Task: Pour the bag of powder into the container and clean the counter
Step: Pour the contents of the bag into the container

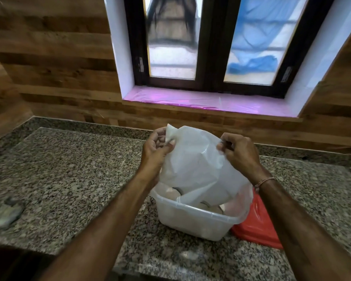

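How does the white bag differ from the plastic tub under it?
The white bag is soft and crumpled; the tub is stiff and box-shaped. The bag is held up, pinched by the left hand and right hand; the tub rests on the counter. Both are pale, translucent plastic.

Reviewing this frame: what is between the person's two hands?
In the head view, the white plastic bag spans the gap: the left hand and right hand each pinch an upper corner, its lower end hanging into the clear container.
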`<action>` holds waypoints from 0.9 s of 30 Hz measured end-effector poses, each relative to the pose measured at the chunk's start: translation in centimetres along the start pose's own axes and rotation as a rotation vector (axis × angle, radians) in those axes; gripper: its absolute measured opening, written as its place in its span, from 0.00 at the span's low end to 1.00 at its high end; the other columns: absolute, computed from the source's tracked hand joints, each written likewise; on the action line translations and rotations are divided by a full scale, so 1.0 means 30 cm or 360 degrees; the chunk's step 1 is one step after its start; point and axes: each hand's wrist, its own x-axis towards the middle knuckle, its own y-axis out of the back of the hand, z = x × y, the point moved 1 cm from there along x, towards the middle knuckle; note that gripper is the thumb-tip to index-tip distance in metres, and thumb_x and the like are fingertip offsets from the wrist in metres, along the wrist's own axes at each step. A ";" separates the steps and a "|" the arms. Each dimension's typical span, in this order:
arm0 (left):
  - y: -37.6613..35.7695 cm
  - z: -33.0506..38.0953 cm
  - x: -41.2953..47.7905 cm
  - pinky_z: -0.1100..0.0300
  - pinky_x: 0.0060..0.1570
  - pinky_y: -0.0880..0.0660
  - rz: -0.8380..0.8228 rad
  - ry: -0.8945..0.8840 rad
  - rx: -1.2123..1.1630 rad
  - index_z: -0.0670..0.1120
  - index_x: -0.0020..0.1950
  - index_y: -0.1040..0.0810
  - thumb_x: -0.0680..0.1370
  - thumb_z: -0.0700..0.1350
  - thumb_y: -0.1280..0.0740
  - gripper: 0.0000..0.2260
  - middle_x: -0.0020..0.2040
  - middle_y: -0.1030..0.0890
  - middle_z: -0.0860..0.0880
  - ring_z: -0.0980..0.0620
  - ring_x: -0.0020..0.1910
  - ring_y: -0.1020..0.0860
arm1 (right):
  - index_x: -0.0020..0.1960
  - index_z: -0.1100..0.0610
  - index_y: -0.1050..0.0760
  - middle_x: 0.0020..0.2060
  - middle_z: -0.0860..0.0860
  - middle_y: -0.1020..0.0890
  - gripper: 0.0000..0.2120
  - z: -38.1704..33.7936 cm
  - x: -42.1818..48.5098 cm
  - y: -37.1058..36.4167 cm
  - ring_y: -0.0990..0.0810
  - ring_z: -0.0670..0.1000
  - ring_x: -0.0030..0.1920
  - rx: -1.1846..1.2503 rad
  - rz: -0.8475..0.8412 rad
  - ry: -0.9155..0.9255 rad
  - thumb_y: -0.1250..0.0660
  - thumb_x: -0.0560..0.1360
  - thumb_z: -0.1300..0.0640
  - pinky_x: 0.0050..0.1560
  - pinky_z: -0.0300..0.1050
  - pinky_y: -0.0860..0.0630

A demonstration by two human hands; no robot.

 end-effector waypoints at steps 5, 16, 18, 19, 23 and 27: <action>0.041 0.005 -0.012 0.52 0.51 0.18 -0.0200 0.0076 0.0065 0.44 0.66 0.23 0.78 0.47 0.27 0.18 0.57 0.16 0.40 0.46 0.52 0.17 | 0.41 0.53 0.19 0.31 0.42 0.22 0.06 -0.012 0.060 0.029 0.23 0.48 0.38 -0.0045 -0.0032 0.0058 0.27 0.77 0.57 0.34 0.44 0.29; 0.042 -0.032 -0.111 0.51 0.63 0.24 -0.0529 0.0009 0.1540 0.56 0.66 0.21 0.69 0.70 0.28 0.31 0.58 0.17 0.54 0.49 0.61 0.21 | 0.39 0.53 0.20 0.33 0.42 0.19 0.07 0.022 0.136 0.021 0.20 0.48 0.39 0.0036 -0.0091 0.0044 0.28 0.77 0.58 0.44 0.55 0.17; 0.039 -0.018 -0.143 0.45 0.76 0.39 -0.0584 0.0015 0.1756 0.54 0.68 0.22 0.74 0.68 0.31 0.28 0.66 0.19 0.48 0.44 0.72 0.30 | 0.39 0.54 0.19 0.32 0.42 0.19 0.08 0.029 0.133 0.017 0.20 0.48 0.40 0.0029 -0.0053 0.0018 0.28 0.77 0.57 0.43 0.54 0.18; 0.039 -0.014 -0.156 0.46 0.78 0.45 -0.0571 0.0045 0.1818 0.53 0.68 0.21 0.76 0.67 0.33 0.27 0.68 0.20 0.46 0.43 0.74 0.33 | 0.40 0.54 0.19 0.32 0.42 0.19 0.07 0.028 0.129 0.014 0.19 0.49 0.41 0.0015 -0.0033 0.0001 0.28 0.77 0.57 0.42 0.53 0.19; 0.014 -0.007 -0.184 0.49 0.78 0.49 -0.0476 0.0106 0.2051 0.49 0.66 0.19 0.76 0.68 0.34 0.28 0.66 0.19 0.42 0.42 0.74 0.31 | 0.42 0.52 0.19 0.33 0.42 0.19 0.05 0.015 0.103 -0.006 0.19 0.47 0.39 -0.0070 0.0098 0.0012 0.28 0.76 0.59 0.37 0.46 0.24; 0.022 -0.025 -0.150 0.42 0.71 0.30 -0.0397 0.0196 0.1364 0.57 0.76 0.35 0.66 0.74 0.29 0.44 0.70 0.22 0.48 0.43 0.70 0.27 | 0.42 0.51 0.20 0.34 0.43 0.19 0.09 0.018 0.077 0.006 0.20 0.48 0.38 -0.0145 0.0228 0.0113 0.30 0.74 0.65 0.37 0.45 0.25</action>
